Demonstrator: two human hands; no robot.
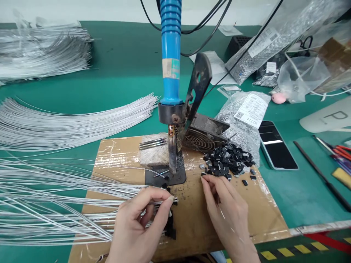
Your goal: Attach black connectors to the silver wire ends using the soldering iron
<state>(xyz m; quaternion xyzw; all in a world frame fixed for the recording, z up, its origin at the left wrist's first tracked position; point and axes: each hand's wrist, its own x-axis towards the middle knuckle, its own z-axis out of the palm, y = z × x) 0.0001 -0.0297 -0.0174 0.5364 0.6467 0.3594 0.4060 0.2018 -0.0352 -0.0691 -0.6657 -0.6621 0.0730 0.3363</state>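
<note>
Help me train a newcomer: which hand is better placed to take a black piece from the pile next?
Probably the right hand: it sits right by the near edge of the pile. The left hand is farther off, at the ends of the wires.

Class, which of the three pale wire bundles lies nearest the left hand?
The front bundle, its strands running over the cardboard to the left hand; the middle bundle and rear bundle lie farther back.

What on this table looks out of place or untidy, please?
The near wires at left cross and splay, unlike the aligned bundle behind them. A few black pieces lie apart from their heap. Dark specks dirty the cardboard.
</note>
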